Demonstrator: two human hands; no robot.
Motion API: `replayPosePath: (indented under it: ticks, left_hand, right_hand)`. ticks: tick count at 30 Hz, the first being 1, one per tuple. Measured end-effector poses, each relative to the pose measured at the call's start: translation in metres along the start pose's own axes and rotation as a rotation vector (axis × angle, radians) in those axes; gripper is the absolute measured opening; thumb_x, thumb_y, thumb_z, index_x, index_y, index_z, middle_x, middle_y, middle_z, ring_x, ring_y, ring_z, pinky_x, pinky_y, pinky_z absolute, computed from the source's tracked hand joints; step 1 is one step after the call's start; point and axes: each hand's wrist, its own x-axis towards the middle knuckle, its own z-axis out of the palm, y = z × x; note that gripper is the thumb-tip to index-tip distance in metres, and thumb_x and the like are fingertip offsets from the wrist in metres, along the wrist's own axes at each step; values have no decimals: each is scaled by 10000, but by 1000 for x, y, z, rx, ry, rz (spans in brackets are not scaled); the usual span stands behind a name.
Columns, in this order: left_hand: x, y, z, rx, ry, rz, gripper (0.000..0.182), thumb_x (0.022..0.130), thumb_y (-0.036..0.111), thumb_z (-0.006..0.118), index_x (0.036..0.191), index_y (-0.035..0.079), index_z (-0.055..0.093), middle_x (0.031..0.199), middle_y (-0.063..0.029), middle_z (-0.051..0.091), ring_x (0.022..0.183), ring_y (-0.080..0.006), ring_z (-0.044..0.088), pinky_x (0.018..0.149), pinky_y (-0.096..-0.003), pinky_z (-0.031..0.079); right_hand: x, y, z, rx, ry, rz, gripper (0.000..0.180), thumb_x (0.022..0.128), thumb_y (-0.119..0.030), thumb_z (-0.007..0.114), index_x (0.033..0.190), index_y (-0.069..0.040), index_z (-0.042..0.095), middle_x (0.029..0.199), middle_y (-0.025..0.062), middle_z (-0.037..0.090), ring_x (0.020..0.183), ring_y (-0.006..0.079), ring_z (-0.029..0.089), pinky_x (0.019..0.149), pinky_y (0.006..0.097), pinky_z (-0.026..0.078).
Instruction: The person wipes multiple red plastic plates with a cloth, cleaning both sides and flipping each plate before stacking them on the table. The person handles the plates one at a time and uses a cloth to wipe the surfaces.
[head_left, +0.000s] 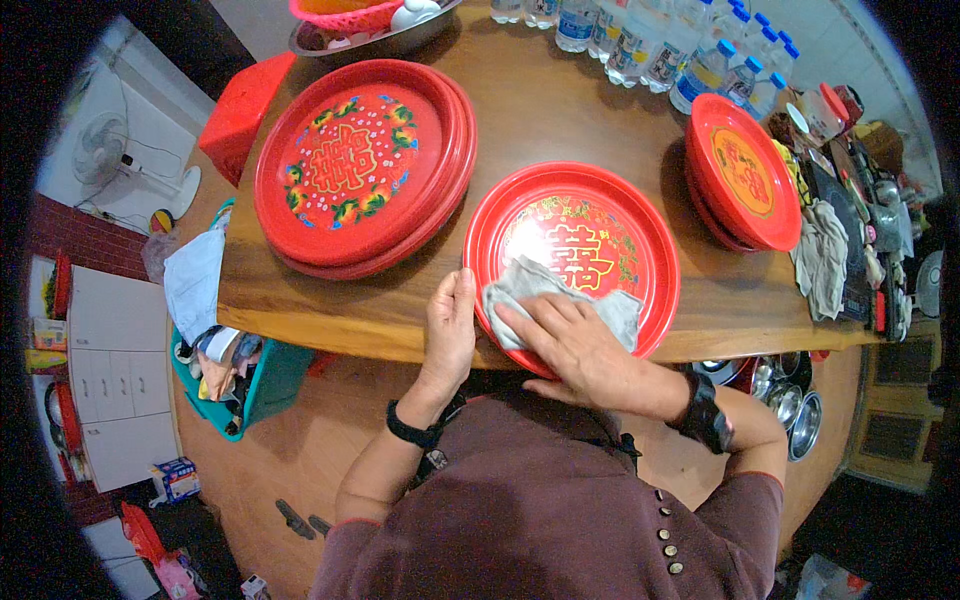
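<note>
A round red tray (577, 187) with a gold and green pattern lies at the front edge of the wooden table. My left hand (450, 322) grips its left rim, thumb on top. Under my right hand (574, 349), a damp-looking grey cloth (525, 281) is pressed flat on the lower part of the tray; the fingers are spread over it. To the left is a stack of larger red trays (360, 165) with a floral print. On the right a smaller stack of red dishes (742, 172) stands, its top one tilted.
Water bottles (645, 45) line the back of the wooden table (540, 112). A metal basin (375, 41) with a pink basket is at the back left. Cloths and kitchen items crowd the right end. A teal bin (262, 390) of clothes stands below on the left, metal pots (787, 405) below right.
</note>
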Motion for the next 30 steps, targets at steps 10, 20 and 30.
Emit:
replayPosePath:
  ticks: [10,20,30]
  left_hand:
    - [-16,31,8,524,-174,55,639,961,357,685,1393,-7,385,1305,-153,536,1139,-220,584,973,-378,501]
    - [-43,81,36,1419,-649,801,615,800,443,776,1276,88,617,1363,-91,563,1350,-303,464,1060,-527,363]
    - [-23,87,56,706,-554,882,177,896,201,702,907,37,636,1020,-137,734,825,-293,715,698,-367,550]
  right_hand:
    - [-56,-1,-31,-148,-19,-29,521,738,-159,700,1250,-100,625,973,67,577,897,243,584,772,381,466]
    - [-66,1,-73,-300,88,-49,232,842,-185,611,1069,-137,629,966,32,571,1004,216,577,814,352,444]
    - [-58,-32,-95,-634,967,-190,417,717,-287,814,1116,-251,698,918,21,598,773,199,555,620,310,424]
